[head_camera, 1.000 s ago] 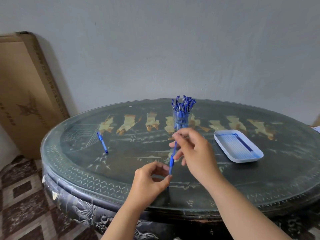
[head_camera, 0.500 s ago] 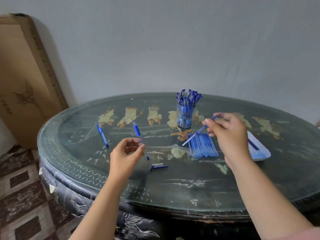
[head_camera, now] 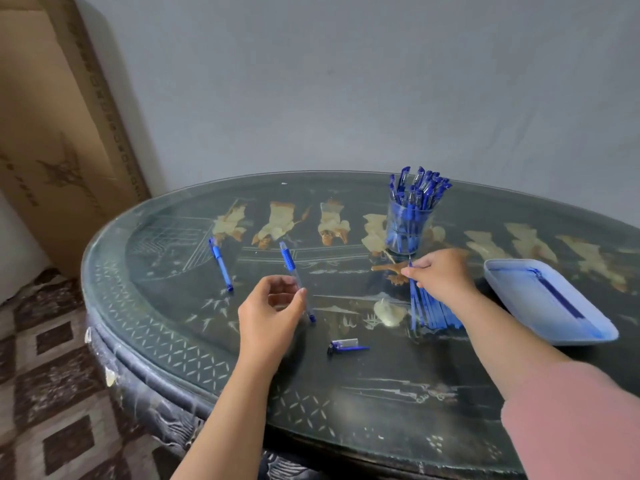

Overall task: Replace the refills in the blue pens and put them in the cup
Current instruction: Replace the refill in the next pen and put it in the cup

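Loose pen (head_camera: 220,265) lies furthest left on the bench (head_camera: 381,393), long axis running away from me, blue grip at the far end and the near end angled a touch to the right. Off past the bench's left edge a cardboard box (head_camera: 52,133) leans on the wall.

Next over from my remote seat, the left hand (head_camera: 270,313) has its fingers (head_camera: 285,281) curled in against the thumb, pinching a second pen (head_camera: 294,275) around the clear middle of the barrel. That one is tilted, grip end up and away to the left, the other end down toward the near right. I can't tell if the low end touches the glass.

A bit nearer and to the right, a cap (head_camera: 346,345) lies flat on the bench, clip pointing right, apart from both hands.

Then the refill bundle (head_camera: 436,313), fanned out on the bench with the sticks running roughly near to far. The right hand (head_camera: 440,275) sits over its far end, thumb and forefinger closed tight on the tip of one refill (head_camera: 412,299) at the bundle's left edge.

Just behind that hand the clear cup (head_camera: 407,230) stands upright, packed with capped blue pens, caps up and splaying right.

Far right, a pale tray (head_camera: 512,268) holds a spare refill (head_camera: 557,296) lying diagonally.
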`<state>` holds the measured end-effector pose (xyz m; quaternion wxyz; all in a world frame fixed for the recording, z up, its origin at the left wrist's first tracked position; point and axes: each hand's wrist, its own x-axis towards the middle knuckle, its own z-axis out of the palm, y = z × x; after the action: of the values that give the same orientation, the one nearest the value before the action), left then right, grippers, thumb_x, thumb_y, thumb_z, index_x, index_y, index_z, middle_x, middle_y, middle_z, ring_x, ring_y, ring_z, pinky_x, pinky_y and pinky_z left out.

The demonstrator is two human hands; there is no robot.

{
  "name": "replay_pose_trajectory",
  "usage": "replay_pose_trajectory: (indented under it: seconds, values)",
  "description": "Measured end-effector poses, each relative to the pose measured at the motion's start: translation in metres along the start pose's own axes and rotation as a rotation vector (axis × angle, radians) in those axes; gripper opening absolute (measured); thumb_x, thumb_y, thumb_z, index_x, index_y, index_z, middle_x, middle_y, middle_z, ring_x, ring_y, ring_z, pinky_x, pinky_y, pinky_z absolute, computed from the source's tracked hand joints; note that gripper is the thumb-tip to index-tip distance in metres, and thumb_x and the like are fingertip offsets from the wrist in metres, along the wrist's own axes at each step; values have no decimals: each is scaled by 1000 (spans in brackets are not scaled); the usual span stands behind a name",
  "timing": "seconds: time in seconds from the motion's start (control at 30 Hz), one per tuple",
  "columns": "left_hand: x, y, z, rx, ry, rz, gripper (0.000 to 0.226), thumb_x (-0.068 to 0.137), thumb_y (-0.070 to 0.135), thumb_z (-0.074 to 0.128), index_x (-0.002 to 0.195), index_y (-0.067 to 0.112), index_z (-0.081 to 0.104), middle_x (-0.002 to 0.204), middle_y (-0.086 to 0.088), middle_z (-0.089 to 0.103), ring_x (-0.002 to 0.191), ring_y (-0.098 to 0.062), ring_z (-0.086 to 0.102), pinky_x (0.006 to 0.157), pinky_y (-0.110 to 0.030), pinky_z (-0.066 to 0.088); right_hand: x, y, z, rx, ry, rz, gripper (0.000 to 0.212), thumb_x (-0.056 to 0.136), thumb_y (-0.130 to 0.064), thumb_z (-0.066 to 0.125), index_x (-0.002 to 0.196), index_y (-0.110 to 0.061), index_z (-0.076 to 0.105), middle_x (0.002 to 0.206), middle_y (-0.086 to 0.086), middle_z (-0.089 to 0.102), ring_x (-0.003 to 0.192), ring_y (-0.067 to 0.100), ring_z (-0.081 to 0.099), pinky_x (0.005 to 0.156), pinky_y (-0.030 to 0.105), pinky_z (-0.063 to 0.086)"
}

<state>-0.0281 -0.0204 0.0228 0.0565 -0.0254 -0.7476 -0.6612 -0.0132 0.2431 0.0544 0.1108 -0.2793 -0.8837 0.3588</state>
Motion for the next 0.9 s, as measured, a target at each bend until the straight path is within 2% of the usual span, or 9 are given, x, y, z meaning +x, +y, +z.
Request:
replay_pose_trajectory:
  seconds: [0.17,0.4,0.6,0.73,0.9]
  values:
    - [1,-1,-1,23,-10,4,14,83,18,75,91,25,67,87,7,71,81,-12,69,78,-28,57,9,0,12,-134,12,-23,26,80,-22,80,102,-8,76,103,7,73,95,22,65,78,26,43]
    - [-1,3,-1,34,-23,3,13,83,16,74,91,23,67,86,7,71,79,-12,70,81,-33,58,8,1,14,-193,111,-68,14,82,-16,77,91,-7,75,102,9,71,94,23,61,75,28,42]
    - [-2,5,-2,28,-25,-2,13,83,15,74,91,23,67,87,7,71,80,-13,70,81,-35,58,6,5,15,-173,152,-90,18,85,-17,74,101,-11,68,99,8,66,82,19,56,69,27,41]
    - [-3,6,-2,26,-32,-3,14,83,16,74,92,23,67,88,7,71,81,-14,70,82,-39,59,-2,9,9,-76,206,-111,15,92,-20,65,105,-13,64,84,4,61,66,13,50,53,23,37]
    - [-7,9,-4,-1,-30,16,15,84,12,72,91,25,67,89,6,70,84,-20,69,85,-46,57,-29,40,-19,-81,267,-89,11,95,-19,57,103,-15,65,91,3,65,78,19,57,64,28,42]
